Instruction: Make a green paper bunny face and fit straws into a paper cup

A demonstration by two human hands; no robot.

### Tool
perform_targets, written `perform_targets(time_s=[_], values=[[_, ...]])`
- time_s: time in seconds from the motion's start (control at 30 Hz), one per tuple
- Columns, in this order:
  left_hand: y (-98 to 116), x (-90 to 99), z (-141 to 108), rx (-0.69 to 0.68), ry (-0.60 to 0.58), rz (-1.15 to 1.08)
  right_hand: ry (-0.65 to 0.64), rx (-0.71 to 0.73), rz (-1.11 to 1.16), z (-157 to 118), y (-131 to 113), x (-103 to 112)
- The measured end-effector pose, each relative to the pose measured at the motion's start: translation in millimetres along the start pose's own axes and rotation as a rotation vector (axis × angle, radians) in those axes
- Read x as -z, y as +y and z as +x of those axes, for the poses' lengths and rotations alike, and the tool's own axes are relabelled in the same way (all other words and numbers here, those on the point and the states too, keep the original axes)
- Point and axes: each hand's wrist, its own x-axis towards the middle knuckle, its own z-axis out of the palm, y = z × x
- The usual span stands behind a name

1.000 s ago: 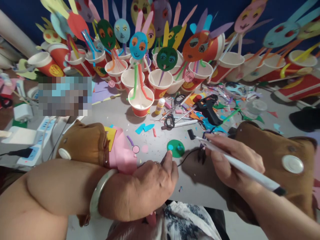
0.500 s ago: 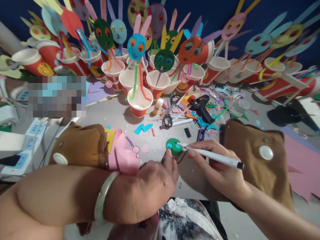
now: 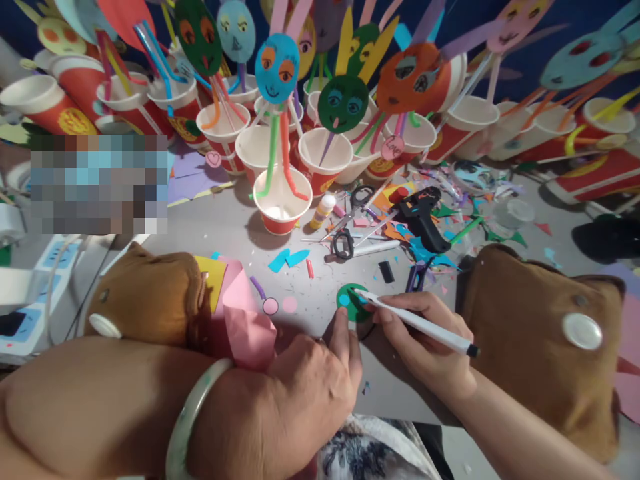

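A green paper disc (image 3: 351, 301) with light blue dots lies on the grey table (image 3: 225, 233) in front of me. My left hand (image 3: 313, 387) presses a fingertip on the disc's near edge. My right hand (image 3: 425, 340) grips a white marker pen (image 3: 420, 323), its tip resting on the disc. A pale bangle (image 3: 193, 417) circles my left wrist. The pen's black cap (image 3: 386, 271) lies just beyond the disc.
Brown cushions (image 3: 540, 340) (image 3: 145, 300) flank my arms; pink paper (image 3: 243, 313) lies by the left one. Red paper cups (image 3: 280, 200) with paper-face figures (image 3: 274, 60) crowd the back. Scissors (image 3: 350, 223), a black glue gun (image 3: 423, 217), a glue bottle (image 3: 323, 210) and scraps litter the middle.
My right hand brought the pen from the right and down onto the green disc; the cap, on the pen before, now lies on the table. The left fingertip stayed on the disc.
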Motion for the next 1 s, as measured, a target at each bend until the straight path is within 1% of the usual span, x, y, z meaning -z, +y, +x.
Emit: perform_targets(time_s=[0.13,0.23,0.43,0.53,0.73,0.87,1.0], values=[[7.7,-8.4,3.2,0.019,-0.017,0.011,-0.014,0.079,-0.035,1.5,-2.1,2.9],[9.7,-10.2,4.3,0.019,-0.043,0.023,-0.030,0.135,-0.038,2.0,-4.6,3.9],[7.2,-8.8,3.5,0.025,-0.022,0.027,-0.068,0.120,0.042,-0.5,-3.3,1.0],[7.4,-8.7,3.6,0.051,-0.015,0.038,-0.059,0.129,0.043,0.4,-3.5,0.3],[8.7,-8.4,4.9,0.033,-0.026,0.031,-0.040,0.152,0.032,3.6,-7.0,-1.1],[9.9,-9.5,4.4,0.036,-0.002,0.008,-0.035,0.187,0.020,3.5,-7.5,-2.4],[9.1,-9.7,4.1,0.042,0.005,-0.014,-0.037,0.180,0.026,4.1,-8.4,-3.5]])
